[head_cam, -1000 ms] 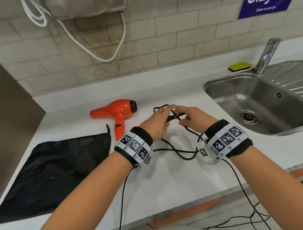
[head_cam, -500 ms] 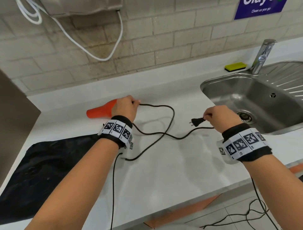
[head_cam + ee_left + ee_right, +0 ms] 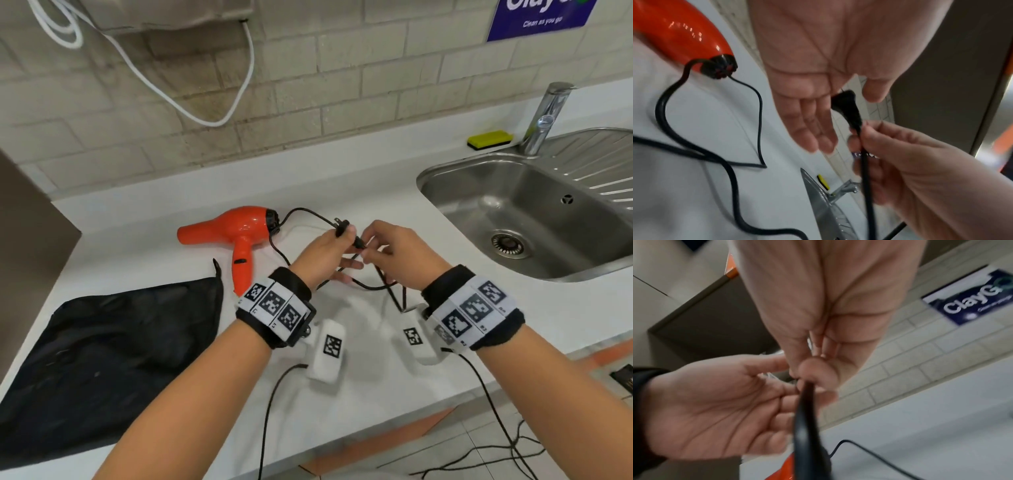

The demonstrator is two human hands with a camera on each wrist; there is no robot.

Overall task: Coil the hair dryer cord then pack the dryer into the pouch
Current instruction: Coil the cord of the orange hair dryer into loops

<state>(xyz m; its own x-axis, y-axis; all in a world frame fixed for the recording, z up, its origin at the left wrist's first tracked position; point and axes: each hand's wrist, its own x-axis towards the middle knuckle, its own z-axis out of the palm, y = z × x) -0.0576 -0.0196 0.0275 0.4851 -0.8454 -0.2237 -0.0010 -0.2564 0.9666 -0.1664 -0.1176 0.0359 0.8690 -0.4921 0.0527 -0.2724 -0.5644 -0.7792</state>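
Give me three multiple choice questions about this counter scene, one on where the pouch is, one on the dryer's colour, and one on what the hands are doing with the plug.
1. Where does the black pouch lie?
A. in the sink
B. flat on the counter, left of the hands
C. hung on the wall

2. What colour is the hair dryer?
A. orange
B. blue
C. white

3. What is the state of the plug?
A. in a wall socket
B. inside the pouch
C. unplugged, at the left hand, cord pinched by the right hand

Key: 1 B, the head view shows it spread on the counter; 2 A, its body is glossy orange; 3 C, the left wrist view shows the prongs free.
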